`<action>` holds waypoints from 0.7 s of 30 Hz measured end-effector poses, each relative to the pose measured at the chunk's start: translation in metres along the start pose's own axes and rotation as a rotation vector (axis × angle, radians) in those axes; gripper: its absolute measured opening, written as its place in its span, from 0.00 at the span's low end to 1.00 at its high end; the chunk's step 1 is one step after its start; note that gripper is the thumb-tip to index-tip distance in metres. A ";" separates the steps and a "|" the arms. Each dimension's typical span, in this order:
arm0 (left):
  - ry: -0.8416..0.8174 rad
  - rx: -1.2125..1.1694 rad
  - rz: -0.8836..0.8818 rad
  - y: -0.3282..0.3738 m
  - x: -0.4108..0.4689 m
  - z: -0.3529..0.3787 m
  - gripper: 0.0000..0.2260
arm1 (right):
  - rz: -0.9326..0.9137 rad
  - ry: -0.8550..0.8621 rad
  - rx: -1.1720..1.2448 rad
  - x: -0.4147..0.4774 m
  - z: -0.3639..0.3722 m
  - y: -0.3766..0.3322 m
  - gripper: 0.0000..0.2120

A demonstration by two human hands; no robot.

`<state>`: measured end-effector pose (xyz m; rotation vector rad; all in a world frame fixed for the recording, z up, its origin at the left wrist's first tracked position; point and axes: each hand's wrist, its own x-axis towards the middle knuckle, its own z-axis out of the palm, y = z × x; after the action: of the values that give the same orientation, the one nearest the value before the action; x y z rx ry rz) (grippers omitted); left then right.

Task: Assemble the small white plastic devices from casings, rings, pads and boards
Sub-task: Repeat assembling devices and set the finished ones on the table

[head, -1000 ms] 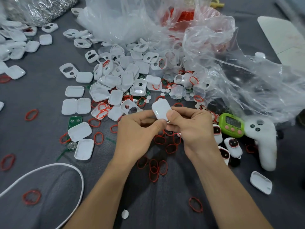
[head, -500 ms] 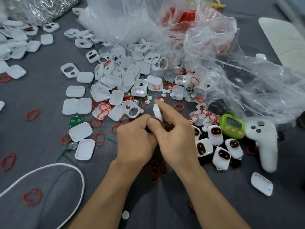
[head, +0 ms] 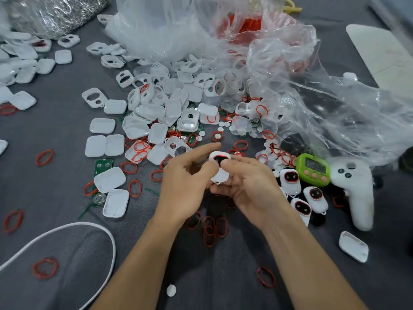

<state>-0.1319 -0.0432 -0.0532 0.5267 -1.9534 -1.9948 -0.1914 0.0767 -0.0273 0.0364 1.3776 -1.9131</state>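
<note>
The device (head: 220, 170) is held just above the surface (head: 212, 276), between both hands, near the middle of the view. It is a small, smooth white plastic shell with rounded corners, and its dark oval window is edged in red and faces up. The right hand (head: 251, 186) has its grip closed on the device, thumb on top and fingers curled beneath. The left hand (head: 185, 186) pinches its left edge with the thumb, while the index finger stretches straight ahead.

Beyond the hands lies a loose heap of glossy white casings (head: 169, 108), too many to count; some are solid lids and some are fronts pierced with holes. Thin red rubber rings (head: 209, 230) lie scattered over the grey cloth. Small round white pads (head: 224, 124) lie by the heap. One green board (head: 102, 165) lies flat to the left.

To the right are three finished devices (head: 290, 177), faces up, and a fourth shows partly behind the right hand. Next to them is a lime-green timer (head: 312, 167) with three pink buttons and a display too blurred to read. A white controller (head: 354, 193) with dark buttons lies just right of the timer. Crumpled clear plastic bags (head: 301, 90) lie at the back, and a crinkled silvery bag (head: 55, 14) sits at top left. A white cable (head: 67, 228) curves at lower left.
</note>
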 end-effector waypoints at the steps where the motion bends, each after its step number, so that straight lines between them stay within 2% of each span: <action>1: -0.011 0.021 -0.007 -0.001 0.000 0.001 0.15 | 0.013 -0.043 -0.022 0.000 -0.001 0.000 0.19; 8: 0.081 -0.069 -0.097 0.000 0.005 0.004 0.09 | 0.011 -0.173 -0.185 0.002 -0.008 0.002 0.21; 13: 0.069 -0.087 -0.121 -0.002 0.004 0.004 0.12 | 0.010 -0.164 -0.172 0.002 -0.007 0.005 0.18; 18: -0.035 -0.222 -0.115 -0.001 0.002 0.003 0.14 | -0.009 -0.036 -0.147 0.006 -0.002 0.007 0.16; 21: -0.039 -0.220 -0.108 0.000 0.002 0.003 0.14 | -0.030 -0.038 -0.201 0.007 -0.001 0.007 0.12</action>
<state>-0.1352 -0.0419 -0.0536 0.5515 -1.7294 -2.2673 -0.1924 0.0730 -0.0365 -0.1184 1.5448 -1.7810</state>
